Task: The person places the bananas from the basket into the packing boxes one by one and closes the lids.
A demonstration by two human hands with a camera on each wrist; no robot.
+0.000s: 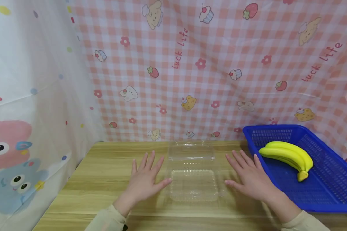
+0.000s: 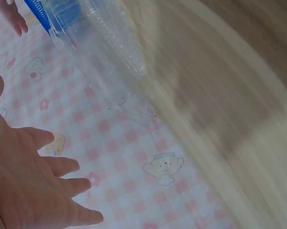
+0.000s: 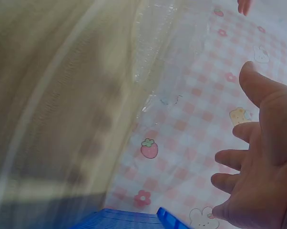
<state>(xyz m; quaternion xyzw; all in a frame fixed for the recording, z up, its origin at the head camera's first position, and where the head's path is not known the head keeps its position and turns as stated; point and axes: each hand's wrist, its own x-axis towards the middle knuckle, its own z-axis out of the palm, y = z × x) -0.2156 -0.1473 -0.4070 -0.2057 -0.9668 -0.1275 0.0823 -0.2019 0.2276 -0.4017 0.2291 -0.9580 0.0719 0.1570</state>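
Observation:
A clear plastic clamshell box lies on the wooden table with its lid raised at the back. To its left is my left hand, fingers spread and straight, holding nothing. On the other side my right hand is spread the same way, between the box and a blue plastic basket. Inside that basket lies a bunch of yellow bananas, stem end toward me. Both wrist views show the left hand and the right hand apart from the box.
The wooden table reaches back to a pink checked cloth with cartoon prints. A white cartoon curtain hangs along the left side. The basket takes up the table's right end.

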